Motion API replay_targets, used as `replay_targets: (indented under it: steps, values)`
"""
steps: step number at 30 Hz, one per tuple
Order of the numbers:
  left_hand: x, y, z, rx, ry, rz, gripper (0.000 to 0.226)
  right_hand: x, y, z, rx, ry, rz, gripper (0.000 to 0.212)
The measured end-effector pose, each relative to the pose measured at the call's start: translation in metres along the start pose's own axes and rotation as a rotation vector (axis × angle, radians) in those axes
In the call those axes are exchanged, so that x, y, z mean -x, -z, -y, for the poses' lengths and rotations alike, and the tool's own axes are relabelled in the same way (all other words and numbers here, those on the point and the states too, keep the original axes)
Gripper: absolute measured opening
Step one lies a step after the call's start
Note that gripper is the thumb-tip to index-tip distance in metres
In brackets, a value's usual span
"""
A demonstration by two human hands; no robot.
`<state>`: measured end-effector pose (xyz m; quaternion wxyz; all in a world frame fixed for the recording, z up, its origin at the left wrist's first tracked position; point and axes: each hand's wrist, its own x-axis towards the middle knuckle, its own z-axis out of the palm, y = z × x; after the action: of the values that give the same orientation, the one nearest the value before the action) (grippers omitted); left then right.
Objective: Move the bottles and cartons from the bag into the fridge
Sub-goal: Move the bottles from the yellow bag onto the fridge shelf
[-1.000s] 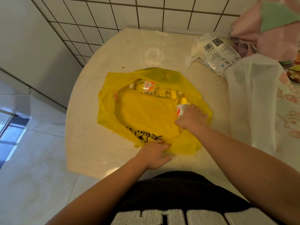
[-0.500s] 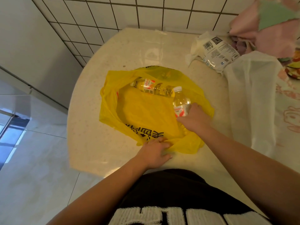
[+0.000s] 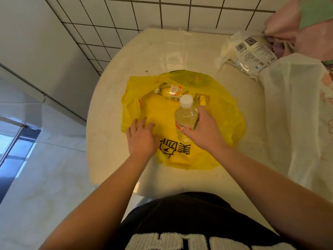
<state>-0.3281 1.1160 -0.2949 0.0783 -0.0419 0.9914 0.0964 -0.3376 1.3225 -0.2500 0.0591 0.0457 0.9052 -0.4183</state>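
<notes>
A wall (image 3: pixel 162 15) of small white square tiles with dark grout runs behind a pale stone table (image 3: pixel 108 141) with a rounded edge. To the left stands a plain white panel (image 3: pixel 36 42). The floor (image 3: pixel 45 186) is glossy light tile, and a glass pane (image 3: pixel 12 150) with a metal frame at the far left shows bluish daylight. Warm light glints off the tabletop.

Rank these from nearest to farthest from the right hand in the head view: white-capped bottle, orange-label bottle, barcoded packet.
1. White-capped bottle: gripped in the right hand.
2. Orange-label bottle: lying in the yellow bag, just beyond.
3. Barcoded packet: far right on the counter.
</notes>
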Motion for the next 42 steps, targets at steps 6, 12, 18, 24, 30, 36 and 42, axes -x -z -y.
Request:
replay_targets:
  steps: [6, 12, 18, 24, 30, 36, 42]
  values:
    - [-0.036, 0.012, 0.053, 0.046, 0.065, 0.053, 0.053, -0.005, -0.038, 0.030, -0.074, -0.025, 0.007, 0.052]
    - [-0.048, 0.021, 0.099, 0.501, 0.056, -0.085, 0.029, -0.015, -0.069, 0.063, -0.136, -0.059, -0.016, 0.051]
    - [-0.069, 0.019, 0.147, 0.354, 0.024, 0.087, 0.025, -0.022, -0.095, 0.089, -0.143, -0.080, -0.047, 0.051]
    - [-0.071, 0.033, 0.135, 0.321, -0.111, -0.190, 0.029, -0.026, -0.111, 0.096, -0.141, -0.139, -0.091, 0.050]
    - [-0.078, 0.024, 0.096, 0.350, 0.002, 0.113, 0.079, -0.023, -0.113, 0.099, -0.155, -0.157, -0.150, 0.051]
    - [-0.088, 0.016, 0.091, 0.397, 0.133, 0.241, 0.105, -0.019, -0.112, 0.100, -0.143, -0.177, -0.166, 0.052]
    - [-0.094, 0.034, 0.095, 0.643, 0.155, 0.276, 0.098, -0.010, -0.111, 0.097, -0.122, -0.182, -0.210, 0.053]
